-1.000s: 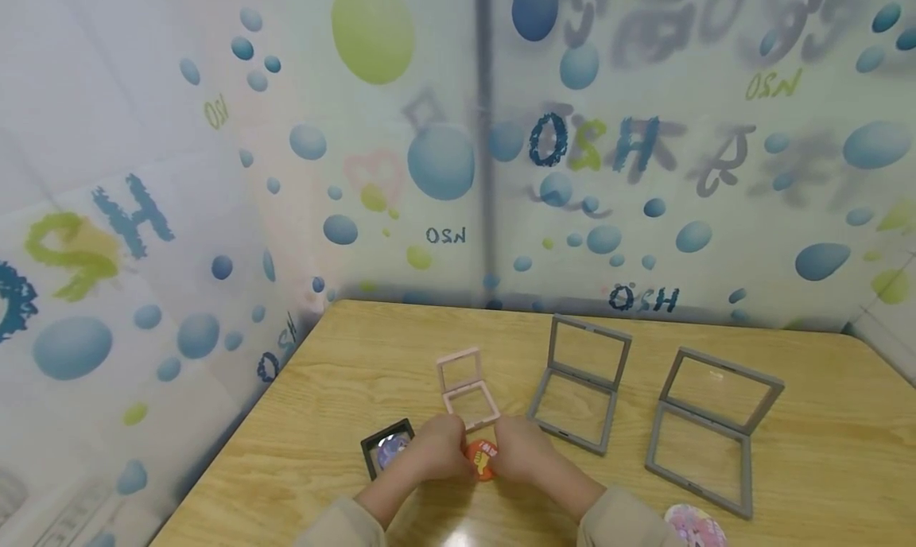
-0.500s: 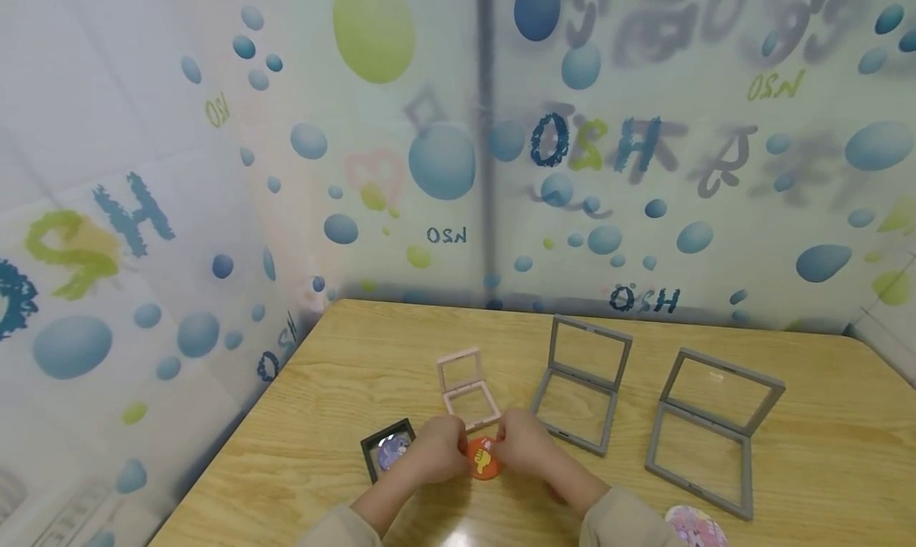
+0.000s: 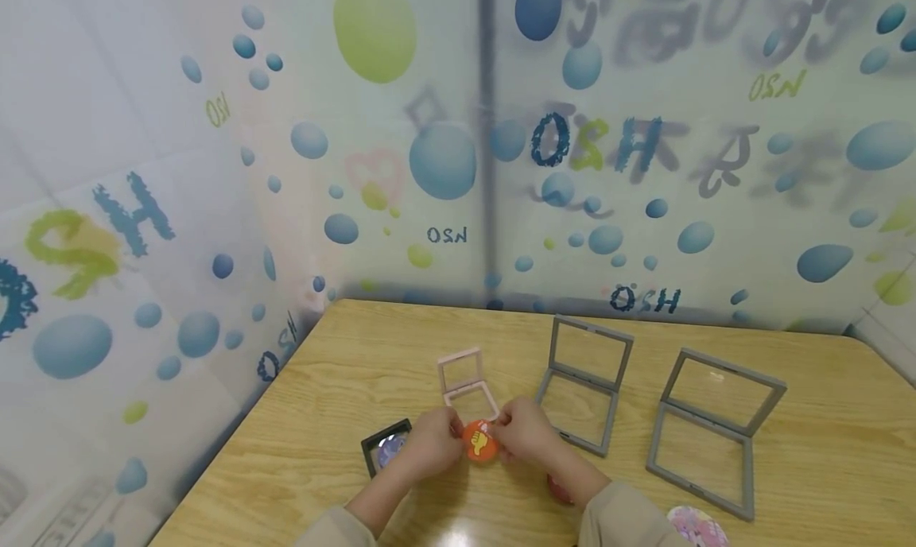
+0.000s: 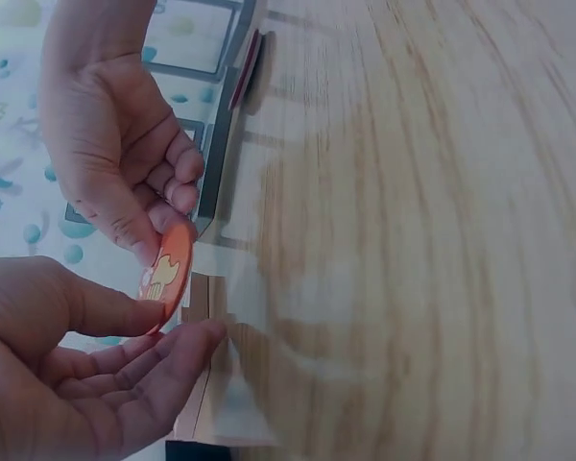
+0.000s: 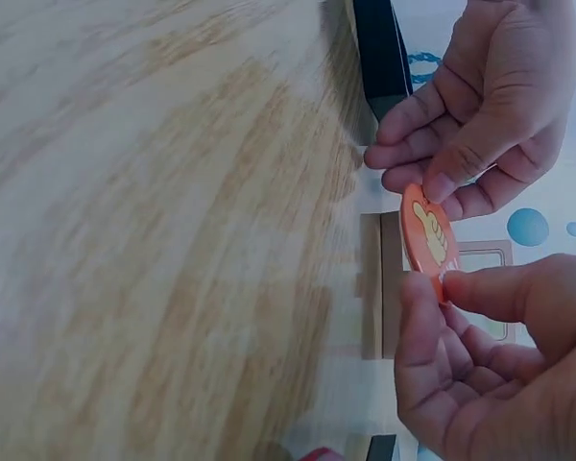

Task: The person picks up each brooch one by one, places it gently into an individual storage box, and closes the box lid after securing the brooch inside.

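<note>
Both hands hold a round orange badge [image 3: 479, 441] with a yellow thumb design, just in front of an open pink frame [image 3: 472, 401]. My left hand [image 3: 435, 444] pinches its left edge between thumb and fingers. On the opposite edge, my right hand [image 3: 528, 433] pinches it the same way. The wrist views show the badge [image 4: 169, 274] tilted and raised off the wood. Beside my left hand lies a black frame [image 3: 370, 455] with a purple round badge [image 3: 390, 448] in it, partly covered by the hand.
Two larger grey frames [image 3: 612, 420] [image 3: 748, 467] stand open at the right on the wooden table [image 3: 372, 348]. A pink round badge [image 3: 696, 527] lies at the front right. Partly behind my right forearm is a dark red round thing [image 3: 558, 490]. Patterned curtains [image 3: 444, 269] enclose the table.
The orange badge has moved away from me, up to the pink frame's near edge, with both hands. The dark red round thing now shows beside my right forearm.
</note>
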The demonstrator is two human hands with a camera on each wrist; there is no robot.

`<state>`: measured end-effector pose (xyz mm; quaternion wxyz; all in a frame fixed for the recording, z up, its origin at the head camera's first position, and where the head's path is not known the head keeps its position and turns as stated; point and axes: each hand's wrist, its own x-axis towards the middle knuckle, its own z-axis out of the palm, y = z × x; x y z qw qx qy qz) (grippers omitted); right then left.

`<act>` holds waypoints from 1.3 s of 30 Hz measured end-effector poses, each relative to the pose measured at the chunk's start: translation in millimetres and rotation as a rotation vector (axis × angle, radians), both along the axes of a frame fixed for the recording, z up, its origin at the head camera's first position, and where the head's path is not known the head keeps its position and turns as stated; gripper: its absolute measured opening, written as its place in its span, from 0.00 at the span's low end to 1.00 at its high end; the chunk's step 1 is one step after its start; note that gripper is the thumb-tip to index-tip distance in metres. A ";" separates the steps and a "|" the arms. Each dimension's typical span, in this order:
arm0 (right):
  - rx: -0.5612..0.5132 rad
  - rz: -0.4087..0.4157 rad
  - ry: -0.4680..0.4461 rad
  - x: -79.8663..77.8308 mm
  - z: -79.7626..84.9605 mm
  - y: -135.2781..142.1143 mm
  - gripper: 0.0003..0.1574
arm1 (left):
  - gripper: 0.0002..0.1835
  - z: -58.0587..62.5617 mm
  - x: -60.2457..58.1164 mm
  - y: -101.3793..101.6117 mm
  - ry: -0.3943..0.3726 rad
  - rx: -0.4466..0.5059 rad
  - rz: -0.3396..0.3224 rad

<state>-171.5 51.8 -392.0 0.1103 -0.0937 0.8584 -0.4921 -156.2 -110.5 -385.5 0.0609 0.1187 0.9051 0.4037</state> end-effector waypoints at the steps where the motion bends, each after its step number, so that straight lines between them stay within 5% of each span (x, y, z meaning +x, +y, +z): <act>1: -0.006 -0.002 0.004 -0.8 0.1 -0.7 0.11 | 0.05 0.0 -0.3 -0.1 -0.005 0.019 0.013; 28: 0.018 -0.164 0.010 -39.4 4.9 -16.1 0.06 | 0.10 0.8 -38.1 0.7 -0.021 0.148 0.233; 39: 0.014 -0.171 0.015 -40.7 3.2 -17.9 0.05 | 0.08 -3.4 -43.4 1.0 0.045 0.039 0.227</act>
